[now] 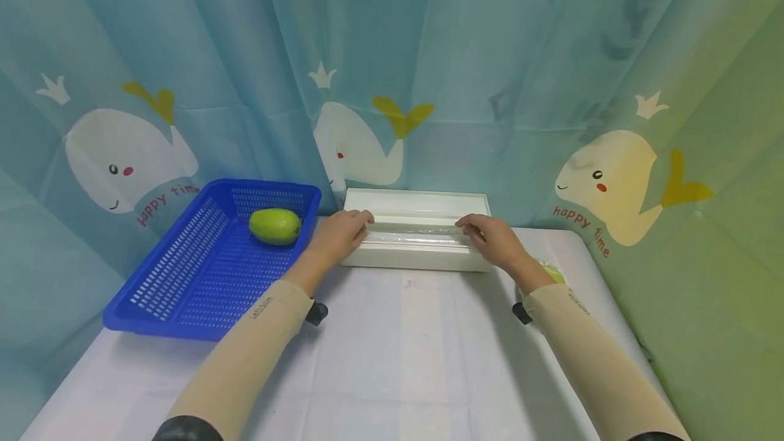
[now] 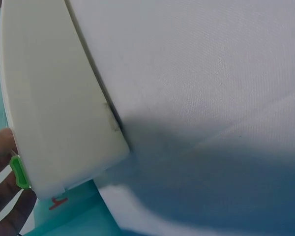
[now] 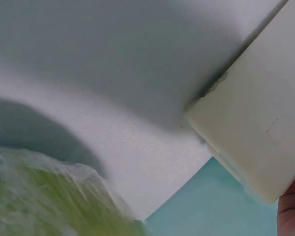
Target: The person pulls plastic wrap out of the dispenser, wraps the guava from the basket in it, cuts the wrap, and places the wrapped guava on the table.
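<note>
A white cling film dispenser (image 1: 416,258) stands at the back of the table with its lid (image 1: 416,198) raised. Clear cling film (image 1: 416,230) stretches across its opening between both hands. At the left end, my left hand (image 1: 339,233) pinches the film's edge. My right hand (image 1: 495,240) pinches it at the right end. A green slider (image 2: 19,172) on the dispenser shows beside the left fingers (image 2: 19,211) in the left wrist view. In the right wrist view the right fingers (image 3: 289,209) are partly cut off behind the dispenser's edge.
A blue plastic basket (image 1: 131,322) on the left holds a green, oval fruit or vegetable (image 1: 274,226). Something green wrapped in clear film (image 3: 54,196) lies by the right forearm. Behind the white-covered table (image 1: 404,359) hangs a blue whale-print curtain (image 1: 490,39).
</note>
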The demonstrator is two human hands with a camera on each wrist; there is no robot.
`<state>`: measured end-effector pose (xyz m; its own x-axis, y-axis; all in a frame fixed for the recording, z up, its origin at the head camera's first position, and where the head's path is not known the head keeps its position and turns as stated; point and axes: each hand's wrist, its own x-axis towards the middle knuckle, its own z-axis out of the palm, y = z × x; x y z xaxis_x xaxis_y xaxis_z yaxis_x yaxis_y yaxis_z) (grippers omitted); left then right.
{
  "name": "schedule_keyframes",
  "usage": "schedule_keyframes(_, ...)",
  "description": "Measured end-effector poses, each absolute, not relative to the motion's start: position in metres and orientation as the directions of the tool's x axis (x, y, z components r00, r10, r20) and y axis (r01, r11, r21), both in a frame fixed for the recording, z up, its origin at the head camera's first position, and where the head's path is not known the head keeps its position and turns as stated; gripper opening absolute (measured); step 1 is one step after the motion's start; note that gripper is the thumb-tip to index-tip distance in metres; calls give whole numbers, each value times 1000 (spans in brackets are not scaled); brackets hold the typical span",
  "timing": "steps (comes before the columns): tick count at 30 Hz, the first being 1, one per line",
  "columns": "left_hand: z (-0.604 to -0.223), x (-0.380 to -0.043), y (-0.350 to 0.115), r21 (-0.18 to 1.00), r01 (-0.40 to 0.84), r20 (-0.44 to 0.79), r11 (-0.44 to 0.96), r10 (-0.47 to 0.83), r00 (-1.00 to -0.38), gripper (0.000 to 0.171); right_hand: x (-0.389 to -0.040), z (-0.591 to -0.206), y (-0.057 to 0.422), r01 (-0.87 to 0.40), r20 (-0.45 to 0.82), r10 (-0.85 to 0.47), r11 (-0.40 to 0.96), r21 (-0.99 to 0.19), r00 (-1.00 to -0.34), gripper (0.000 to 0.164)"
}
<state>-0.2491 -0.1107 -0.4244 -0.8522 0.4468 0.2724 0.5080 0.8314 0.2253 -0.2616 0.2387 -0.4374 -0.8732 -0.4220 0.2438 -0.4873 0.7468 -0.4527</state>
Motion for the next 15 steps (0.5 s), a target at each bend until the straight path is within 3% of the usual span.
schedule_keyframes(7, -421, -245, -113, 120, 527, 303, 841, 474, -827, 16, -259, -439, 239, -501, 236, -443, 734, -458, -865, 32)
schedule_keyframes(15, -415, -243, -116, 2, 540, 293, 842, 516, -805, 8, -262, -438, 239, -474, 300, -385, 814, -335, -873, 14)
